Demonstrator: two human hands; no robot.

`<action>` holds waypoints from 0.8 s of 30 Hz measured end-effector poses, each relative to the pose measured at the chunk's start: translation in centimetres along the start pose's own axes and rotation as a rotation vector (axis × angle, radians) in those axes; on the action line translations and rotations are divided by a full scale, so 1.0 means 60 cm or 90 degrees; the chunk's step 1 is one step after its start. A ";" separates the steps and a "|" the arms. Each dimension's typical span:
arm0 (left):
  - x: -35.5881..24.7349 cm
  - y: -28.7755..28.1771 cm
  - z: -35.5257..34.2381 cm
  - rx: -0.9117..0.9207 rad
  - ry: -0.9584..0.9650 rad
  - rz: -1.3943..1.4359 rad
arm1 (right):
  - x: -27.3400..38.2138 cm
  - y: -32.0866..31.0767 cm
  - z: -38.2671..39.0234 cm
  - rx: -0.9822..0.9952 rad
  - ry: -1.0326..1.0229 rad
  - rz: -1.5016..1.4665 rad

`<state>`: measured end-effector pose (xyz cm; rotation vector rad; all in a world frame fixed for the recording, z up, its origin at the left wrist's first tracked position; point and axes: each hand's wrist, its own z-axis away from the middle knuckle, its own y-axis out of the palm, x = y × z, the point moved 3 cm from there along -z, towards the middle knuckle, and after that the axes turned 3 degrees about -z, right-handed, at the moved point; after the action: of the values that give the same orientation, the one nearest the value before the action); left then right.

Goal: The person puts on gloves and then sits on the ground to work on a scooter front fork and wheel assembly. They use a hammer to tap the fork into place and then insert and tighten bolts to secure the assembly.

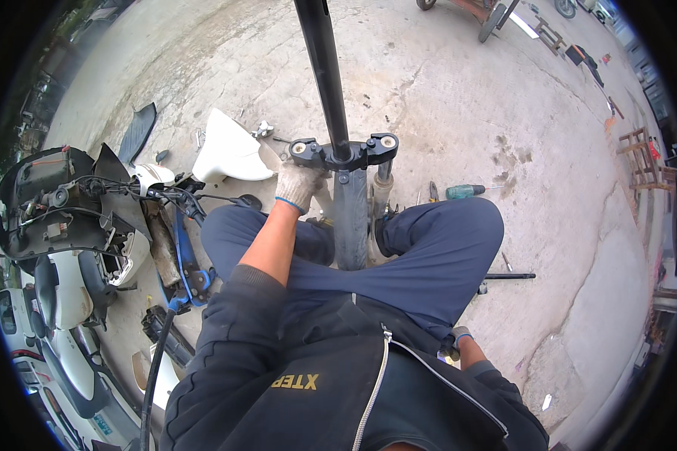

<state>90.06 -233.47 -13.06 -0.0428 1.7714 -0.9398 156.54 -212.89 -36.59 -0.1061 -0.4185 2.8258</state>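
A motorcycle front fork assembly stands between my knees, with its tyre (350,225) between my lower legs. Across its top sits a black fork clamp (344,155), from which a long black tube (323,75) rises away from me. My left hand (297,184), in a pale knitted glove, is closed around the left fork leg just below the clamp; its fingertips are partly hidden. The right fork leg (382,188) shows a bare metal tube. Low beside my right thigh is my right hand (461,334), also gloved. Most of its fingers are hidden by my clothing.
A teal power drill (465,192) and pliers (433,192) lie right of the wheel. White fairing (232,150) lies left, near a stripped scooter (60,199) and a blue floor jack (189,255). A black bar (510,276) lies by my right knee. Wooden stools (639,158) stand far right.
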 end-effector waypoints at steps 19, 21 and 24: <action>-0.033 -0.015 0.095 0.055 0.037 -0.167 | 0.771 0.157 0.887 0.053 -1.152 0.441; -0.042 -0.026 0.095 0.048 0.096 -0.225 | 0.796 0.194 0.873 0.176 -1.032 0.442; -0.033 -0.032 0.073 0.099 0.077 -0.360 | 0.819 0.193 0.837 0.173 -1.025 0.324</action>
<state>93.73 -236.38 -10.83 -0.4114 1.8251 -1.5074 100.78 -223.17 6.47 2.4214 -0.2579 2.6474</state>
